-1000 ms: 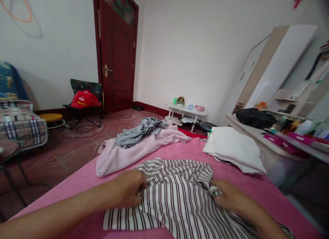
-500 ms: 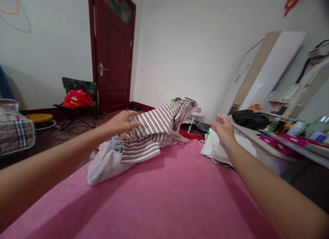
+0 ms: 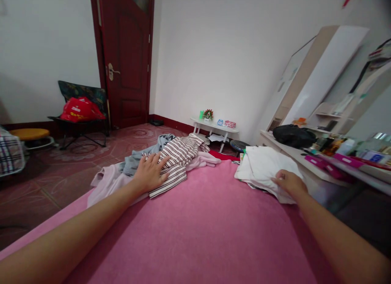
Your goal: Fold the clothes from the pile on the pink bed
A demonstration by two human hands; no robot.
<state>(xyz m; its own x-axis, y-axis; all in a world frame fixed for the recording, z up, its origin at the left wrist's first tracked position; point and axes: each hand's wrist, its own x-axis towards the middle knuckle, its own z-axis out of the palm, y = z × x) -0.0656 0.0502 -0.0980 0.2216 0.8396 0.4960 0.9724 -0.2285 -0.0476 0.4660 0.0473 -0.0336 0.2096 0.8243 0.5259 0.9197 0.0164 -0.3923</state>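
My left hand (image 3: 152,170) rests with its fingers spread on a brown-and-white striped shirt (image 3: 181,151). That shirt lies crumpled on a heap with a grey-blue garment (image 3: 130,164) and a pale pink garment (image 3: 105,178) to its left. Another pale pink piece (image 3: 203,160) shows at its right. My right hand (image 3: 290,182) is closed at the near right side of a white folded garment (image 3: 259,164), its fingertips pinching the cloth. The white garment tops a low stack whose lower layers are mostly hidden.
Both heaps lie on a pink bed cover (image 3: 207,227). A dresser (image 3: 270,139) with a black bag (image 3: 293,136) and bottles stands at the right. Beyond the bed are a low white table (image 3: 210,125), a folding chair (image 3: 82,88) and a dark red door (image 3: 130,64).
The striped shirt has dropped flat onto the heap, with my left hand lowered onto it. My right hand has come down and closed on the white garment. The view has shifted slightly.
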